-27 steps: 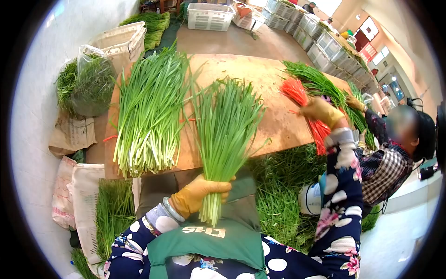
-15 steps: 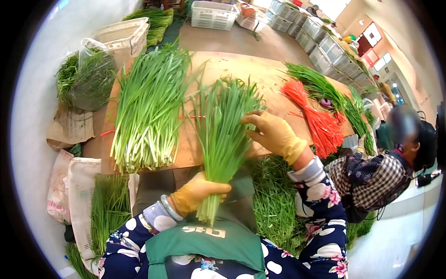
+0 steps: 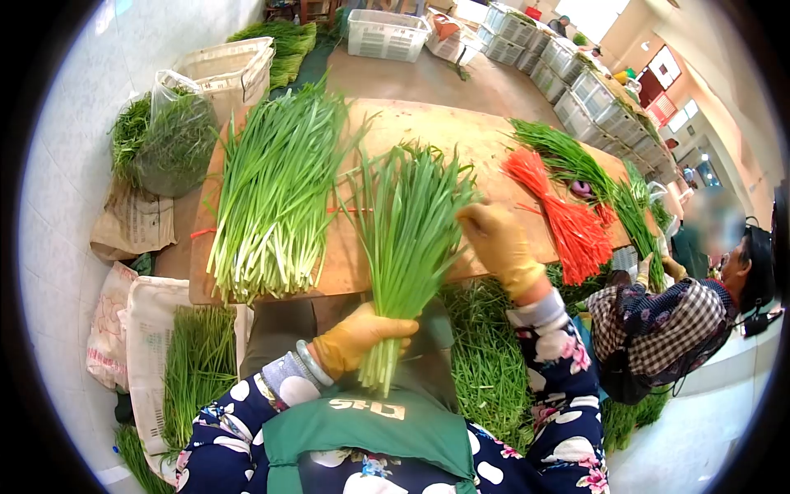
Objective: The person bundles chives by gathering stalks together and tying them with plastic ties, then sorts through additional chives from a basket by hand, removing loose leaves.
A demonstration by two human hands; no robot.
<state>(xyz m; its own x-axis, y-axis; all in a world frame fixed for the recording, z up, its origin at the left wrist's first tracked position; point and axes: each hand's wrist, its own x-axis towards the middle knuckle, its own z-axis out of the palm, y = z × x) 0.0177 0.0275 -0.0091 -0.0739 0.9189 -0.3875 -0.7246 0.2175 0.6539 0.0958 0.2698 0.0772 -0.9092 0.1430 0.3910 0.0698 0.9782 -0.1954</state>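
My left hand (image 3: 355, 339), in a yellow glove, is wrapped round the pale stem ends of a bunch of chives (image 3: 410, 239). The bunch stands tilted up over the near edge of the wooden board (image 3: 411, 119), its green leaves fanning out. At the right side of those leaves is my right hand (image 3: 499, 247), gloved too, with its fingers curled together; what they pinch, if anything, is hidden. A larger heap of chives (image 3: 276, 198) lies on the board to the left, and a red tie (image 3: 344, 210) shows beside the held bunch.
Red strips (image 3: 555, 218) lie on the board's right, near more chives (image 3: 568, 152). Loose greens (image 3: 490, 362) fill the space below. A white crate (image 3: 148, 362) stands at left, a plastic bag of greens (image 3: 174, 140) above it. A co-worker (image 3: 666, 329) sits at right.
My right hand has gone from spread fingers beside the leaves to curled fingers at their right edge. The bunch stays in my left hand. The view has shifted slightly.
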